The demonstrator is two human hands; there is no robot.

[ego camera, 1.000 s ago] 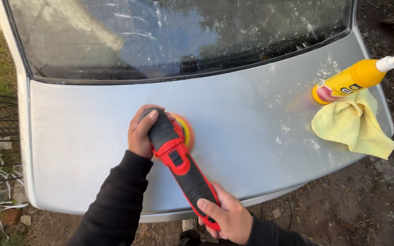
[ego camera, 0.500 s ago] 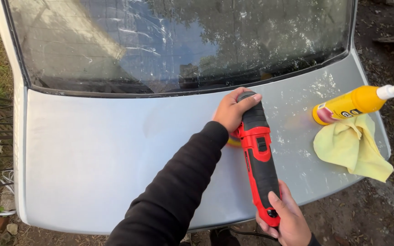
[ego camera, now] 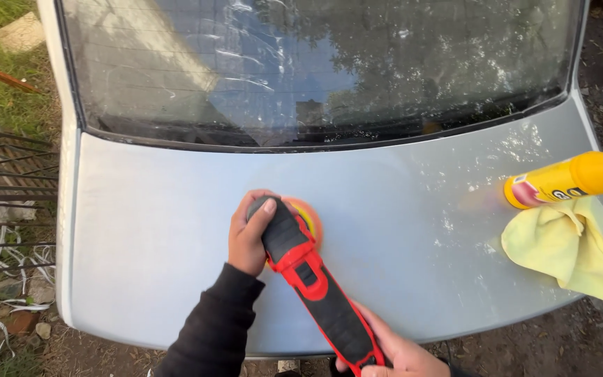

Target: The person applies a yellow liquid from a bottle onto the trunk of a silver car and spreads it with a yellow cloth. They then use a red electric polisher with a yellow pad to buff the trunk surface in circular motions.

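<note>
My left hand (ego camera: 249,241) grips the polisher (ego camera: 312,279) head, my right hand (ego camera: 396,356) its handle, pad flat on the trunk lid (ego camera: 176,230) middle. Its near-left area looks dull, probably unpolished.

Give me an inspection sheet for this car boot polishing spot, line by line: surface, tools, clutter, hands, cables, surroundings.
Surface: silver car boot lid, dull haze, sunlit specks at right.
Job's things: red and black handheld polisher with orange pad on the lid.
Clutter: yellow bottle lying on its side, crumpled yellow cloth beside it.
Hands: left hand on polisher head, right hand on rear grip.
Cables: white cords on ground at left.
Surroundings: rear window, grass, dirt.
</note>
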